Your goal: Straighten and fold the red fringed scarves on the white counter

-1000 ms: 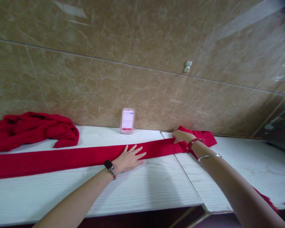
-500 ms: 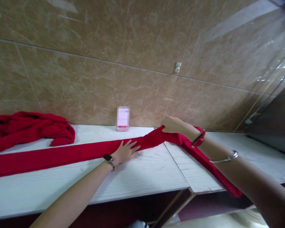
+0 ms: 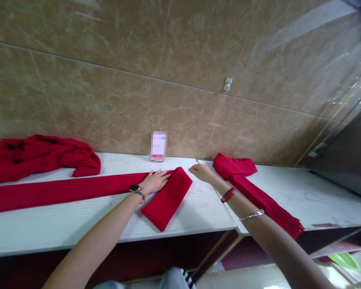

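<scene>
A long red scarf (image 3: 78, 192) runs flat from the left edge to the middle of the white tabletop. Its right end is folded over at an angle, and that flap (image 3: 168, 200) points toward the table's front edge. My left hand (image 3: 155, 181) lies flat on the scarf beside the fold, fingers stretched out. Just right of the fold is my right hand (image 3: 201, 171), curled closed, with no cloth visible in it. Beyond my right forearm lies another red scarf (image 3: 246, 184), bent over at its top, its fringed end reaching the front edge.
A crumpled red cloth (image 3: 45, 156) lies at the back left. A pixelated phone-like upright object (image 3: 159, 146) leans near the marbled wall (image 3: 132, 112). Dark open shelving lies below the tabletop (image 3: 120, 220). A green basin (image 3: 344, 261) shows at lower right.
The scarf's right end now lies folded over toward the front edge. My right hand has moved left and down, away from the fringed scarf. My left hand stays on the cloth.
</scene>
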A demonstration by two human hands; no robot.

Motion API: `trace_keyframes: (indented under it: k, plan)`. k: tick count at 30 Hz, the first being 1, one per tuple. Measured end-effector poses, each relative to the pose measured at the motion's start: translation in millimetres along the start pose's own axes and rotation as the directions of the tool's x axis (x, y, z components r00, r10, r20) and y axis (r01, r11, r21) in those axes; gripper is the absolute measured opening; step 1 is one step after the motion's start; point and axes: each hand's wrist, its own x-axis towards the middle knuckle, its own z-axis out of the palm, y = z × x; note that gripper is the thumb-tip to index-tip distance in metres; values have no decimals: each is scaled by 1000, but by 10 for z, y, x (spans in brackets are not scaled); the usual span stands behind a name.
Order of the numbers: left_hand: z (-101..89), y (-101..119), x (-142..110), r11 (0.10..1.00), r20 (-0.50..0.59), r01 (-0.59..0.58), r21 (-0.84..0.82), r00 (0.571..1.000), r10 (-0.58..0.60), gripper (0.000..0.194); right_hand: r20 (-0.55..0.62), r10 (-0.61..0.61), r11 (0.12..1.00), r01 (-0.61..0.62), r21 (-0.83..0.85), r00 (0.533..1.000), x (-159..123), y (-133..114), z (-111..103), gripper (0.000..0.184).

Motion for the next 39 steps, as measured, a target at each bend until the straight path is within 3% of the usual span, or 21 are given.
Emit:
trace_keyframes:
  k: [3,7,9,12,16,19,22,25,28,32,34,37,39]
  plan:
    - [27,-6,8,1000,-9,8,-4,1000,-8,41,-32,77,995,-75,73,996,191,170,179,26]
    - [87,-46,18,998,-16,57,-13,998,-57,42,17,77,979,-79,187,997,305,182,474,20]
    - [116,-61,30,998,-22,65,-15,998,-65,42,1,66,972,-65,226,998,339,205,490,19]
    - [138,-63,53,997,-81,72,-14,994,-73,45,-87,77,968,-54,243,993,386,311,348,22]
    - [133,-63,62,992,-104,129,-13,986,-129,45,-204,90,995,-79,62,975,385,434,250,30]
    - [142,-86,59,987,-70,158,-25,985,-160,45,-174,-1,993,-20,-119,985,284,411,422,45]
    - [177,-115,62,989,-69,147,-27,987,-148,45,-218,-51,966,-7,-258,975,140,333,623,59]
    - [217,-133,73,991,-97,133,-5,986,-133,44,-133,-270,914,211,-346,954,52,287,682,50]
    - [231,-133,83,995,-97,105,0,990,-104,42,15,-463,833,441,-335,886,53,284,640,45]
    - [195,-114,85,996,-70,88,-10,994,-89,42,-40,-480,858,459,-233,877,64,230,574,32]
    - [163,-110,83,996,-54,92,-8,994,-92,42,-77,-543,835,528,-157,836,26,148,552,27]
    - [121,-136,80,997,-24,76,-7,997,-76,41,-1,-670,740,668,-85,742,-55,5,556,26]
    - [112,-174,81,998,-45,54,-12,997,-55,40,73,-684,720,688,-85,725,-83,-48,584,36]
